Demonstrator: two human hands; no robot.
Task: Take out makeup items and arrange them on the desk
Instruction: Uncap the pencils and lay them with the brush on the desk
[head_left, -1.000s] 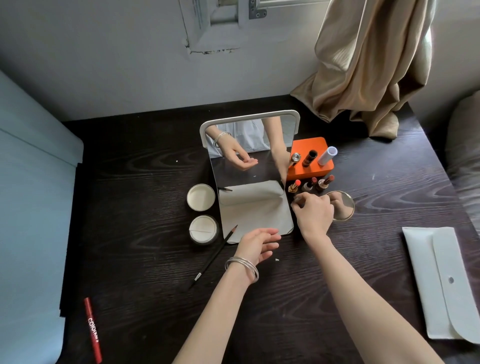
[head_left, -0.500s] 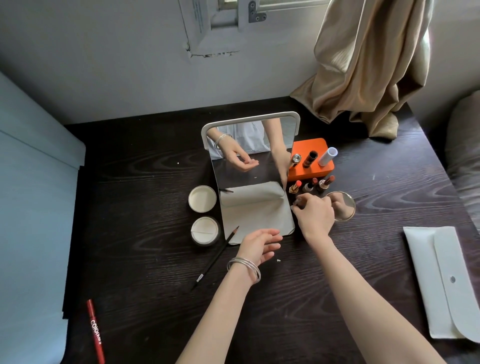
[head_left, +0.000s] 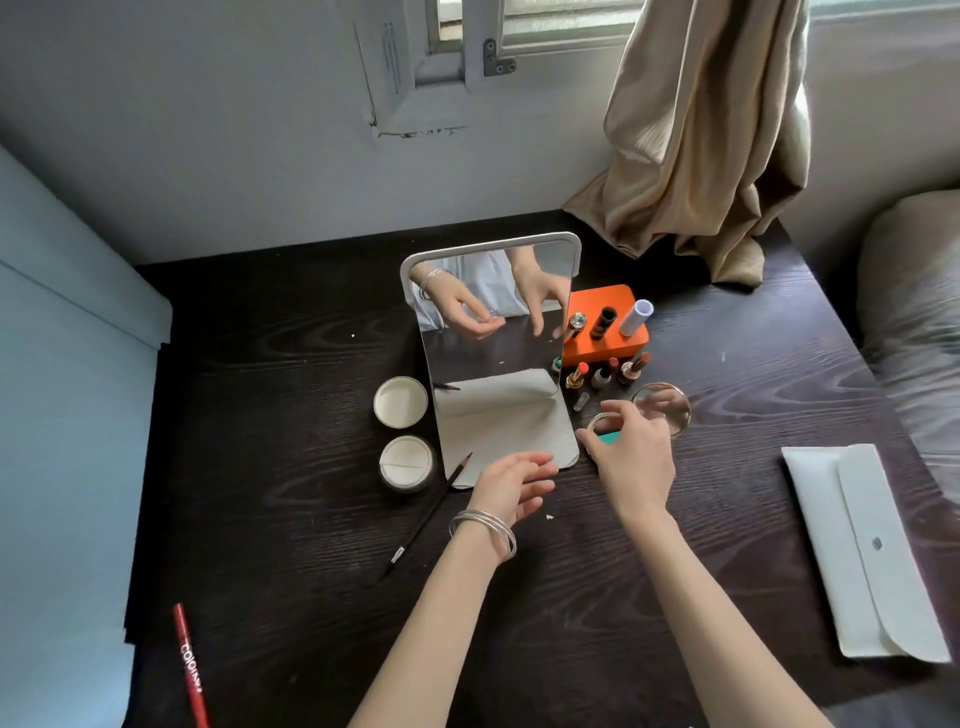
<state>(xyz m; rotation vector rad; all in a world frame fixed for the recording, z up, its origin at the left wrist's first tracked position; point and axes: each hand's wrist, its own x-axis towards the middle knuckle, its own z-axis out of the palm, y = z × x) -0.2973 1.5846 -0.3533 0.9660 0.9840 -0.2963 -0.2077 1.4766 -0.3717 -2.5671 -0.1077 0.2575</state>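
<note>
The right hand (head_left: 631, 452) pinches a small jar (head_left: 602, 427) just right of the mirror (head_left: 493, 353), likely to set it by the lipsticks (head_left: 605, 374). The left hand (head_left: 511, 480) hangs loose and holds nothing.

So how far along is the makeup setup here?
Mostly laid out: mirror standing, two powder pots left of it, lipsticks by the orange holder. The right hand is placing a small round jar. The red pencil still lies apart.
</note>
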